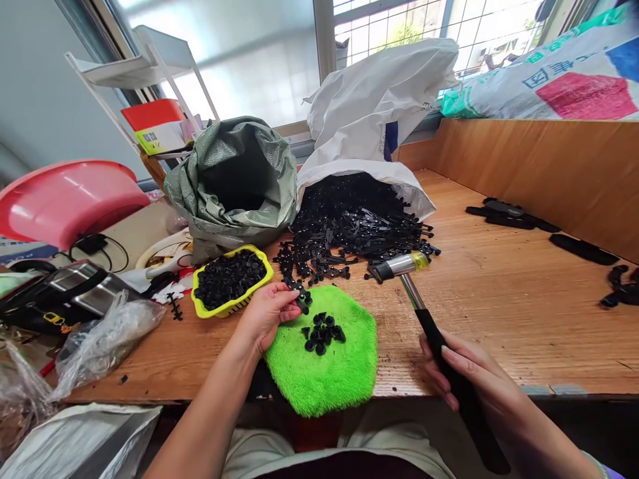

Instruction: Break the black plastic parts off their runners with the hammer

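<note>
My right hand (pixel 469 366) is wrapped round the black handle of a mallet (pixel 412 286), whose metal head with a yellow, see-through face is raised at the right of a green fluffy cloth (pixel 344 382). My left hand (pixel 273 309) is closed in a pinch at the cloth's upper left edge, with a small black plastic part (pixel 303 301) at its fingertips. Several round-headed black plastic pieces (pixel 322 332) lie in a loose heap on the cloth. Beyond it, a large pile of flat black plastic parts (pixel 349 229) spills from a white sack (pixel 422 199).
A yellow basket (pixel 232 309) full of small black pieces stands left of the cloth. Behind it is an open grey-green woven sack (pixel 200 173). Black objects (pixel 509 214) lie by the wooden panel (pixel 539 166) at right. A pink basin (pixel 70 199) and plastic bags (pixel 107 339) crowd the left.
</note>
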Action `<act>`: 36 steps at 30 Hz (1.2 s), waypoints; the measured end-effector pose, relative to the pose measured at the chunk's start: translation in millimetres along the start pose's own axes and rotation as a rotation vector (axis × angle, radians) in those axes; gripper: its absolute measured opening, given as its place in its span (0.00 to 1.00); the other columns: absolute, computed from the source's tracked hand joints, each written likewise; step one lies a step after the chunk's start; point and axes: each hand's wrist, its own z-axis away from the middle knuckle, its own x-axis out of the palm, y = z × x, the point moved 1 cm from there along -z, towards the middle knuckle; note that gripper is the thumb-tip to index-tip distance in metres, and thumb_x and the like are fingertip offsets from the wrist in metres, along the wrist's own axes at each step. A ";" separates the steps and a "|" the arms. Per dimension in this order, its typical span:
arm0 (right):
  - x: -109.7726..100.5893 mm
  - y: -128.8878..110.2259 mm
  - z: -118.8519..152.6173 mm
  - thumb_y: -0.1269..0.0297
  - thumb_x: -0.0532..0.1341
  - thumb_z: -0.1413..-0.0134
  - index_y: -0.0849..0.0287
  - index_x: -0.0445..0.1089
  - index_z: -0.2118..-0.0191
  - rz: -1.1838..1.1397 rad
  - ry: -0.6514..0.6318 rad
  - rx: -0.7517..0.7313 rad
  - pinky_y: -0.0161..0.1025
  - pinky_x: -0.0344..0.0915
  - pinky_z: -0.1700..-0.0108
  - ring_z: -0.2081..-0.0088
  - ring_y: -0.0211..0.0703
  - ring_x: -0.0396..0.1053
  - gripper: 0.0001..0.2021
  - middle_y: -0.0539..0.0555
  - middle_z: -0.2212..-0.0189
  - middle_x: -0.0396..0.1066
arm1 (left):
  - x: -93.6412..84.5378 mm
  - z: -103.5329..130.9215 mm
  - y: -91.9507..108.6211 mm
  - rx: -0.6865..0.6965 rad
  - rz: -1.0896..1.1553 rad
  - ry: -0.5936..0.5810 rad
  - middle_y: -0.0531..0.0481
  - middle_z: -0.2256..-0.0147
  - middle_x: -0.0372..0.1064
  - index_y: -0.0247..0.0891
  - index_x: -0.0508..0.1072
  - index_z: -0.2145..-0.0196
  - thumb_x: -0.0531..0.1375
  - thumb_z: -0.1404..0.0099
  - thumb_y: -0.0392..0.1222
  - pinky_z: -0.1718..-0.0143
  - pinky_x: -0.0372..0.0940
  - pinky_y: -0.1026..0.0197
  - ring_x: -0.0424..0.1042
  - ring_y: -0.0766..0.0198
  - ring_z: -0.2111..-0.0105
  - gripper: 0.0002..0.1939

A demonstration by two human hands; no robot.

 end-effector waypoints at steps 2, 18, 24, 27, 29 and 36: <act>-0.9 0.7 -0.5 0.51 0.54 0.45 0.59 0.65 0.67 -0.007 0.002 0.008 0.33 0.51 0.82 0.83 0.34 0.57 0.15 0.47 0.82 0.59 | 3.1 -0.8 0.5 -0.014 -0.003 -0.002 0.55 0.80 0.65 0.33 0.62 0.73 0.60 0.47 0.26 0.81 0.66 0.73 0.65 0.76 0.85 0.09; 3.3 -2.9 0.4 0.52 0.54 0.44 0.59 0.65 0.66 0.029 0.014 -0.001 0.34 0.52 0.81 0.82 0.36 0.57 0.14 0.48 0.82 0.59 | 7.7 -0.3 -2.7 -0.025 -0.031 -0.008 0.55 0.82 0.65 0.34 0.59 0.76 0.60 0.47 0.25 0.79 0.69 0.70 0.67 0.74 0.84 0.12; 8.4 -17.9 -0.9 0.50 0.50 0.43 0.55 0.65 0.68 0.391 0.022 -0.093 0.37 0.55 0.79 0.82 0.40 0.59 0.15 0.48 0.82 0.61 | 7.3 2.2 -6.9 0.040 -0.041 0.007 0.57 0.84 0.64 0.36 0.57 0.75 0.65 0.51 0.29 0.80 0.68 0.70 0.67 0.72 0.84 0.16; 15.8 -34.6 -8.1 0.49 0.47 0.42 0.53 0.66 0.65 0.853 0.059 -0.243 0.40 0.59 0.73 0.73 0.47 0.66 0.17 0.53 0.76 0.69 | 7.2 2.0 -10.1 0.073 -0.036 0.014 0.58 0.84 0.64 0.37 0.56 0.74 0.66 0.52 0.32 0.82 0.67 0.69 0.67 0.71 0.85 0.19; 23.0 -41.9 -15.9 0.53 0.43 0.39 0.53 0.66 0.64 1.142 -0.011 -0.319 0.40 0.59 0.72 0.72 0.49 0.67 0.18 0.54 0.75 0.71 | 7.3 2.1 -11.6 0.092 -0.027 0.016 0.59 0.85 0.64 0.37 0.55 0.74 0.66 0.53 0.33 0.83 0.67 0.69 0.67 0.71 0.86 0.19; 38.6 -48.2 -32.6 0.61 0.42 0.38 0.56 0.62 0.65 1.499 -0.192 -0.363 0.40 0.54 0.76 0.77 0.48 0.67 0.14 0.53 0.80 0.67 | 7.8 3.1 -14.2 0.129 -0.022 0.024 0.60 0.85 0.64 0.38 0.54 0.74 0.64 0.52 0.32 0.83 0.66 0.68 0.66 0.71 0.87 0.18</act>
